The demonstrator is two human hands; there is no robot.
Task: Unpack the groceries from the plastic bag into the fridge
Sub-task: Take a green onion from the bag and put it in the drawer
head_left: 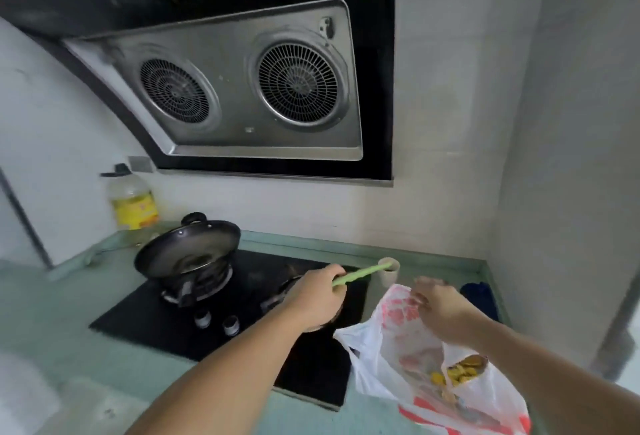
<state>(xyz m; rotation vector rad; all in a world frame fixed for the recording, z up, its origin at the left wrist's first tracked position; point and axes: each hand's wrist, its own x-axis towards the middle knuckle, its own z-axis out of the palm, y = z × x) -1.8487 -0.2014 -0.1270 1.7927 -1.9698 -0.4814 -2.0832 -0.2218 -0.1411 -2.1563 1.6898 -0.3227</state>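
A white plastic bag (408, 362) with red print sits on the green counter at the lower right, and yellow-orange food shows through its side (460, 370). My right hand (438, 306) rests at the bag's top edge, pinching the plastic. My left hand (317, 296) hovers over the stove, holding a thin light-green stick (362, 274) whose far end points at a small beige cup (389, 271). The fridge is not in view.
A black gas stove (173, 323) carries a dark wok (188, 249) on its left burner. An oil bottle (133, 200) stands at the back left. A range hood (242, 88) hangs overhead. A dark blue cloth (479, 294) lies by the right wall.
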